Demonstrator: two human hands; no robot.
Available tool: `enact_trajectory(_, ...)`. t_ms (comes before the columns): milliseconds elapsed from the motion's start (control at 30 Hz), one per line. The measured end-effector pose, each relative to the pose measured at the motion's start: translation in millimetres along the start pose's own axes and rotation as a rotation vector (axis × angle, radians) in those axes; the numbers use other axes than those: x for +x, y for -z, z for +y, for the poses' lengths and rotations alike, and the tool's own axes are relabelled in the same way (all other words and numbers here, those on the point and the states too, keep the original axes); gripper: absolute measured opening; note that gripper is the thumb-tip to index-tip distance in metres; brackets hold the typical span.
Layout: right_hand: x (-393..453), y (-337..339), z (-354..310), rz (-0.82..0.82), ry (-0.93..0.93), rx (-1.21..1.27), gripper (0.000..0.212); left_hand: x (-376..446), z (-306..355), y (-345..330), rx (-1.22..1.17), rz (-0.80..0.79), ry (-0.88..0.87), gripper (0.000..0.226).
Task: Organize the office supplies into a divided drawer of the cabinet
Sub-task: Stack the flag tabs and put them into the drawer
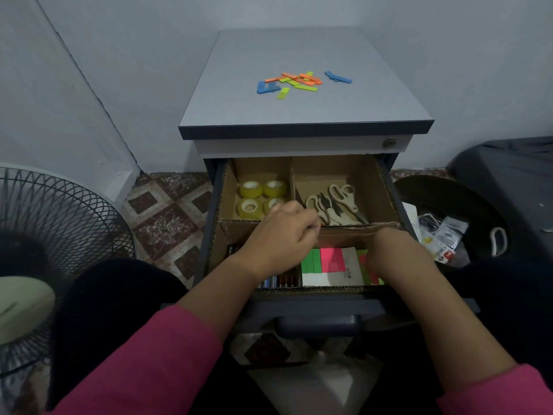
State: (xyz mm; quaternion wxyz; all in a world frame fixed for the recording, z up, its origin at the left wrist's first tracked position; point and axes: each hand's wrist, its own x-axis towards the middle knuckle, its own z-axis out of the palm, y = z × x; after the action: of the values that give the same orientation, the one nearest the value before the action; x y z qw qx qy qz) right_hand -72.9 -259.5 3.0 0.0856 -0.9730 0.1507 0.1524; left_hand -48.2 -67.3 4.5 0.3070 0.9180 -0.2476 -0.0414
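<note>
The cabinet's top drawer (pixel 317 307) is pulled out, and cardboard dividers (pixel 344 229) split it into compartments. Several tape rolls (pixel 251 188) lie at back left and scissors (pixel 335 205) at back right. Batteries (pixel 284 281) fill the front left, and green, pink and white sticky note pads (pixel 329 265) the front right. My left hand (pixel 281 238) hovers over the dividers' crossing with its fingers curled; I cannot tell whether it holds anything. My right hand (pixel 392 250) reaches down into the sticky note compartment, its fingers hidden. Loose coloured strips (pixel 291 82) lie scattered on the cabinet top (pixel 299 112).
A floor fan (pixel 45 235) stands at the left. At the right, a dark round basket (pixel 466 205) holds packaging, with a black object behind it. The cabinet stands in a wall corner. My dark-clad knees flank the drawer front.
</note>
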Motion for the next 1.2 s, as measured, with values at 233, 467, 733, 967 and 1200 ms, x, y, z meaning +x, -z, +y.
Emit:
enact_trajectory(233, 0.3, 7.0, 3.5, -0.029, 0.020, 0.023, 0.013, -0.2, 1.1, 0.4, 0.005, -0.014, -0.005, 0.018)
enact_trajectory(467, 0.9, 8.4, -2.3, -0.061, 0.107, 0.420, 0.020, -1.5, 3.6, 2.4, 0.049, -0.099, -0.090, 0.013)
enact_trajectory(733, 11.5, -3.5, -24.3, -0.163, 0.129, 0.343, 0.015, 0.3, 14.0, -6.6, 0.419, -0.219, -0.234, 0.023)
enact_trajectory(967, 18.4, -5.7, -28.8, -0.115, 0.147, 0.127, 0.019, -0.5, 19.5, -10.2, 0.482, -0.225, -0.245, 0.027)
enact_trajectory(1200, 1.3, -10.2, -15.6, -0.072, 0.356, 0.116, 0.021, -0.2, 19.5, -10.8, 0.488, -0.218, -0.243, 0.027)
